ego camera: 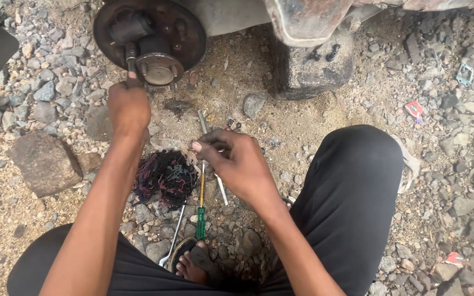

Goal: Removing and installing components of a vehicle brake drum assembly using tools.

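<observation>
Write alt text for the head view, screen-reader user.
A squatting person's left hand reaches to a rusty wheel hub while the right hand pinches a small part above tools on gravel: a green-handled screwdriver, a spanner and a dark tangled rag. A large stone sits under the vehicle.

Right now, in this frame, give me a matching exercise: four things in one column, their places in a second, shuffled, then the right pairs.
Things:
1. left hand
2. right hand
3. green-handled screwdriver
4. tangled dark rag wad

Places:
A. on the gravel between the two forearms
B. lying on the ground just ahead of the sandalled foot
C. up at the rusty brake hub, on a tool
D. over the loose tools, fingers pinched

Pairs: 1-C, 2-D, 3-B, 4-A
</observation>
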